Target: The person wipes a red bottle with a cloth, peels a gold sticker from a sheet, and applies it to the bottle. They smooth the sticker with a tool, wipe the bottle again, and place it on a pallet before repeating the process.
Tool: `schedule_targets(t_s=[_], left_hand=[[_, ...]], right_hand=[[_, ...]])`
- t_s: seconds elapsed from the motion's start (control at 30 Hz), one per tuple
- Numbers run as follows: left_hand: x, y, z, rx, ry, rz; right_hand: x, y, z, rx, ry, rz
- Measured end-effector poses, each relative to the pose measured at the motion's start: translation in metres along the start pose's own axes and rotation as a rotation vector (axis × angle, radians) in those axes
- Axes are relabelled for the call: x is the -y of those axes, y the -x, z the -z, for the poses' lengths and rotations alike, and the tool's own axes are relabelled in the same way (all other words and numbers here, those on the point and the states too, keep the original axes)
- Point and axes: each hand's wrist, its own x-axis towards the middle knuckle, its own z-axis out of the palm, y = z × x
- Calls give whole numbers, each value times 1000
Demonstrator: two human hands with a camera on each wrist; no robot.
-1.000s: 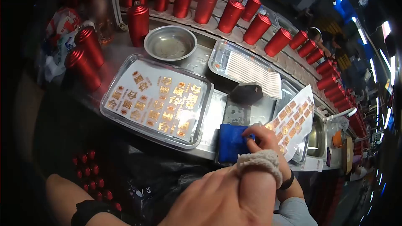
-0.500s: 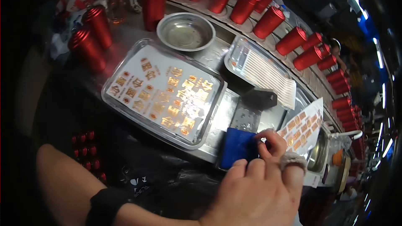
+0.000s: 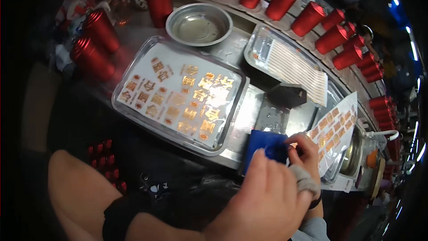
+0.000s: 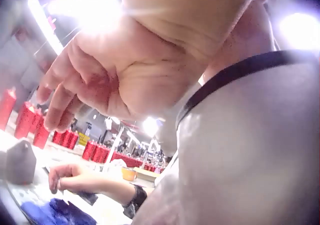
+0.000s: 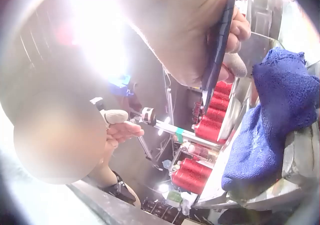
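Observation:
My right hand (image 3: 305,154) hovers beside the right edge of a folded blue cloth (image 3: 257,145). In the right wrist view it grips a slim black pointed tool (image 5: 220,50), light at the tip; its exact kind I cannot tell. Across the foreground reaches my left hand (image 3: 263,201), its fingers overlapping the cloth's lower edge in the head view. In the left wrist view these fingers (image 4: 62,95) are loosely bent with nothing between them. One finger wears a pale cover (image 3: 303,180). Right of my right hand slants a white sheet of gold and orange stickers (image 3: 336,129).
A steel tray (image 3: 119,96) bears a sheet of gold stickers. Behind it stand a metal bowl (image 3: 171,29) and a tray (image 3: 256,40) with a striped sheet. A dark block (image 3: 286,95) stands behind the cloth. Red bottles (image 3: 281,1) line the back; a sink (image 3: 352,156) lies right.
The head view has shifted, so trays and bottles sit differently in it. My left hand has drawn back from over the right wrist, its fingers now pointing up before the cloth. The right hand stays beside the cloth.

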Motion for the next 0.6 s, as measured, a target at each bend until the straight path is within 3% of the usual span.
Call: schedule_targets(t_s=[0.1,0.2,0.33,0.43,0.53,0.6], left_hand=[[-3,-9,12,93,7,83],[-5,-19,33,353,107,123],[-7,-28,35,461,-167,24],[-15,-24,8,319,-307,-55],[-8,-36,24,620,-327,-202],[-2,-35,32,663,-376,-194]], right_hand=[[-10,3,-1,-35,-40,22],[-9,3,7,-51,-34,-26],[-14,8,-3,-77,-36,53],[-8,22,-9,1,-6,118],[1,25,-17,93,-11,168],[0,22,-22,95,-22,167]])
